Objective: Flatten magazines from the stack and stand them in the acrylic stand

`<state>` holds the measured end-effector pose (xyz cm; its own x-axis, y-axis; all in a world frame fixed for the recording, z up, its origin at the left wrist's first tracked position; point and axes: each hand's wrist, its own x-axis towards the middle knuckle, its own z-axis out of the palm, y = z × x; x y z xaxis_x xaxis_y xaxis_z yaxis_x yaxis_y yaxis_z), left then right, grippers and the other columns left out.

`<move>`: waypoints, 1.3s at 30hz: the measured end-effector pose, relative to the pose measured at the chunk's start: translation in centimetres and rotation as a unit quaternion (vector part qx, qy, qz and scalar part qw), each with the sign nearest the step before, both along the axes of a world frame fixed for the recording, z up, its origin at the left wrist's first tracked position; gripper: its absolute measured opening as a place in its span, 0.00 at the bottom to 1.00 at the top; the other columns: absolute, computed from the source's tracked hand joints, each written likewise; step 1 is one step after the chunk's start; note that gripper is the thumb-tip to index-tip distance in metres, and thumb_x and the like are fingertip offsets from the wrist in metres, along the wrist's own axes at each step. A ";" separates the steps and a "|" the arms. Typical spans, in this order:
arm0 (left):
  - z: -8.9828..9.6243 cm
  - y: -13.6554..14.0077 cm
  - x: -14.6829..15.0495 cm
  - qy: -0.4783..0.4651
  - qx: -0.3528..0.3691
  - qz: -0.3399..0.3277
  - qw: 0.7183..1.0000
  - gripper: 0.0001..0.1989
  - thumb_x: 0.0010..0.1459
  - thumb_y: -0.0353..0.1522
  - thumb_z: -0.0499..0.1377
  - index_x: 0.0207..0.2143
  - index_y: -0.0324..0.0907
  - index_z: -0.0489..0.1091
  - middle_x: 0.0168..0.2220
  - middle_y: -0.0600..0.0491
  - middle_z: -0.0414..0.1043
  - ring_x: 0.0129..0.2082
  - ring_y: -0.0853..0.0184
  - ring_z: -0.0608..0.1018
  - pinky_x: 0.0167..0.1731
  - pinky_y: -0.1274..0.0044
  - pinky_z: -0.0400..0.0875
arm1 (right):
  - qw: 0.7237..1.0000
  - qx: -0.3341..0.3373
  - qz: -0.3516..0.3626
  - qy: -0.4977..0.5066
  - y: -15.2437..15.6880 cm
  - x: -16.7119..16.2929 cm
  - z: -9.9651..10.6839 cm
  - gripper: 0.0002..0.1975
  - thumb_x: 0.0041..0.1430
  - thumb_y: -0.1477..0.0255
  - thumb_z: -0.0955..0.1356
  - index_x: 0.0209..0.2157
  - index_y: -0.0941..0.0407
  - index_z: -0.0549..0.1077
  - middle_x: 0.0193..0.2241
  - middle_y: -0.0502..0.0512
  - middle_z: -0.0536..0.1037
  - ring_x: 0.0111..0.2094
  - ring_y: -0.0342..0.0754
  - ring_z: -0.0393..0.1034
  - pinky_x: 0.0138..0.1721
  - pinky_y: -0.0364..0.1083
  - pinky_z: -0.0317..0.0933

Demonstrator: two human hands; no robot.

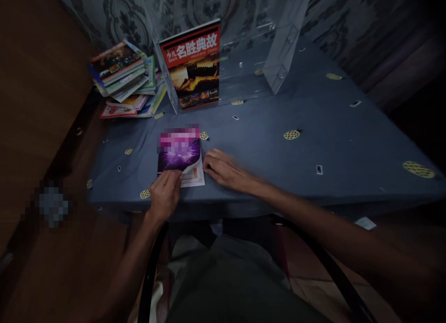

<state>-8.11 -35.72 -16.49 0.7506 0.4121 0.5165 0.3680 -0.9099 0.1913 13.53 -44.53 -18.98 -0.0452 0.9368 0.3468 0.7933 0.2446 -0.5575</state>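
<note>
A thin book (179,159) with a purple, firework-like cover lies on the cloth near the table's front edge. Its lower right cover corner curls up, baring a white printed page below. At the book's bottom edge, my left hand (165,192) has its fingers closed on the cover. My right hand (225,168) is at the book's right edge, fingers bent and pressed together. Whether they pinch a page there is hidden. Part of the cover's top is blurred out.
A clear acrylic rack (284,58) stands at the back of the table, with a red-topped book (197,76) upright at its left end. Left of it is an untidy stack of books (121,76). A blue pineapple-print cloth (265,151) covers the table. Dark chair arms (324,262) flank my lap.
</note>
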 end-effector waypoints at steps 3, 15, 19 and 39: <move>-0.1 0.0 0.0 -0.002 0.007 -0.002 1.000 0.12 0.71 0.32 0.49 0.37 0.42 0.71 0.32 0.51 0.76 0.33 0.67 0.78 0.37 0.75 0.71 | 1.000 0.006 -0.002 0.006 -0.7 0.5 -0.3 0.08 0.67 0.74 0.61 0.32 0.53 0.67 0.34 0.57 0.72 0.37 0.53 0.63 0.40 0.51 0.61; 0.0 -0.4 0.0 0.009 0.044 -0.020 0.999 0.10 0.70 0.31 0.52 0.38 0.41 0.72 0.34 0.50 0.78 0.35 0.65 0.78 0.38 0.74 0.71 | 0.990 0.000 -0.140 0.034 -6.3 5.2 0.4 0.05 0.64 0.70 0.64 0.35 0.52 0.71 0.33 0.56 0.73 0.37 0.54 0.68 0.41 0.53 0.64; 0.5 -0.5 -0.6 0.075 0.023 -0.048 0.996 0.10 0.67 0.39 0.57 0.42 0.43 0.72 0.43 0.48 0.78 0.45 0.60 0.77 0.44 0.71 0.72 | 0.995 -0.012 -0.094 0.004 -5.6 1.3 0.4 0.08 0.67 0.69 0.64 0.40 0.53 0.75 0.38 0.59 0.75 0.41 0.55 0.69 0.43 0.53 0.65; 1.9 6.1 0.9 0.047 -0.276 0.265 0.923 0.24 0.48 0.43 0.68 0.43 0.40 0.70 0.38 0.48 0.75 0.42 0.58 0.77 0.37 0.74 0.69 | 0.994 -0.037 -0.105 0.000 -4.2 -3.4 0.5 0.12 0.68 0.74 0.63 0.47 0.58 0.76 0.39 0.59 0.73 0.42 0.53 0.66 0.44 0.51 0.64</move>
<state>-7.22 -29.59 -14.56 0.3989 0.9149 0.0612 0.7717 -0.3710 0.5166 10.09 -48.78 -18.46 0.1537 0.9484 0.2774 0.8231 0.0324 -0.5669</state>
